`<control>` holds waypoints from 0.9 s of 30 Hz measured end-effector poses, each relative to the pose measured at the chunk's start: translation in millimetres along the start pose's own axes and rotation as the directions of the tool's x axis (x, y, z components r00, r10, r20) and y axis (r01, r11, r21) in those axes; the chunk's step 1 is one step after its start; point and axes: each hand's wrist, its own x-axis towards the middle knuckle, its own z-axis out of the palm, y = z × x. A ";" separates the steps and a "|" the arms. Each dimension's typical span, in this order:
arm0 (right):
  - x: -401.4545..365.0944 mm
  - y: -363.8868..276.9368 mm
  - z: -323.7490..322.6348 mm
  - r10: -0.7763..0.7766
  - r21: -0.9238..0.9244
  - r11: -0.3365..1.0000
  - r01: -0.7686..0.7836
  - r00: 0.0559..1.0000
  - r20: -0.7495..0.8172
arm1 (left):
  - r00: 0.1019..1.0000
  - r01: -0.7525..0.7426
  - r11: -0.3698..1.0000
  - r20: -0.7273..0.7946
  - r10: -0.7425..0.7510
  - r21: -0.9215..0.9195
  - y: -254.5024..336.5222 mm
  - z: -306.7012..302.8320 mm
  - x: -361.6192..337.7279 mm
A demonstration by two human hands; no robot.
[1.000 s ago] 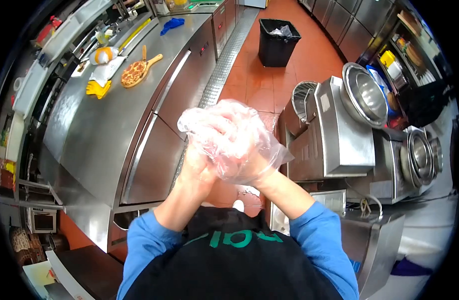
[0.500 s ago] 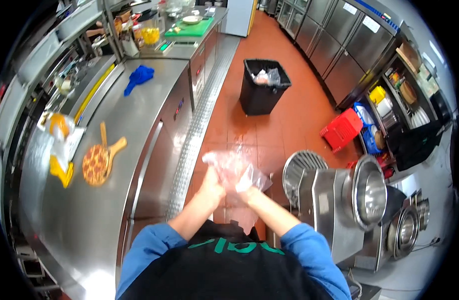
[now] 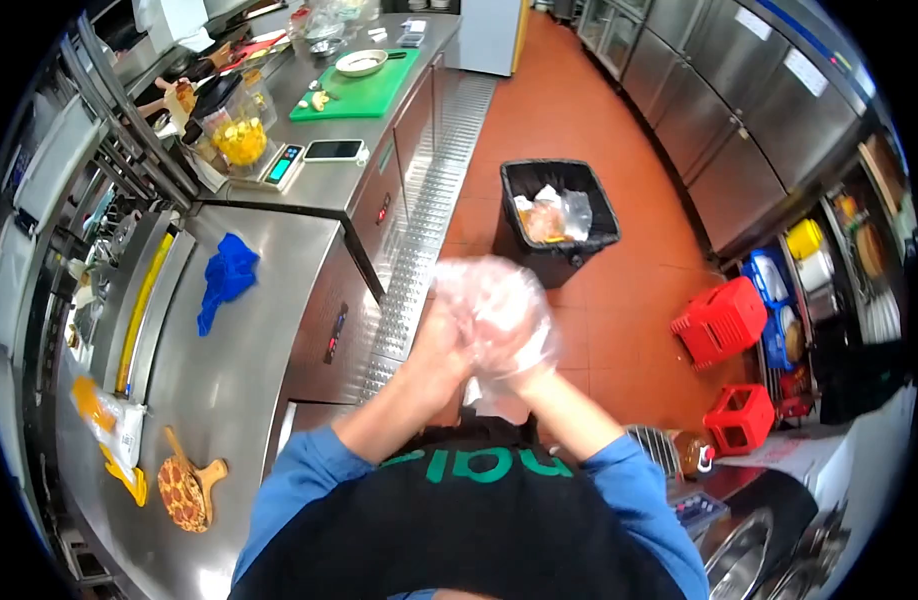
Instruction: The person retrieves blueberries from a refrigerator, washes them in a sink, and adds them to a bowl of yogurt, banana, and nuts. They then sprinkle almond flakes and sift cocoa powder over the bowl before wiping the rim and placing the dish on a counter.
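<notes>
In front of my apron, over the floor, my two hands are close together in crumpled clear plastic that looks like thin disposable gloves [image 3: 489,283]. My left hand [image 3: 443,345] is closed on the plastic at its left edge, its wrist bare. Clear film surrounds my right hand [image 3: 516,348], whose fingers curl inside the bunched plastic. Motion blur and film hide the exact fingertips. Just beyond my hands stands a black bin [image 3: 612,240] with a liner, holding crumpled plastic and food scraps [image 3: 547,218].
On the steel counter [image 3: 254,410] at left lie a pizza [image 3: 182,495] on a wooden board, a blue cloth [image 3: 227,278] and a plastic bag [image 3: 119,425]. A scale [image 3: 284,165] and green board [image 3: 364,95] are farther back. Red crates [image 3: 721,318] stand right.
My view has moved forward, so the bin appears nearer and the pizza lower. My hands have come closer together, and the clear plastic is bunched around them.
</notes>
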 end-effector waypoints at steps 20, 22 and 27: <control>233.8 417.6 169.2 0.051 0.030 0.998 -0.058 0.983 0.177 | 0.972 0.198 0.736 0.032 -0.232 -0.647 15.4 -74.4 521.1; 286.9 435.0 148.5 0.049 0.054 0.997 -0.060 0.981 0.187 | 0.969 0.246 0.723 0.159 -0.188 -0.645 37.1 -58.0 547.5; 311.7 504.1 198.5 0.076 0.087 0.992 -0.096 0.974 0.214 | 0.981 0.183 0.713 0.078 -0.179 -0.677 39.6 -97.0 616.0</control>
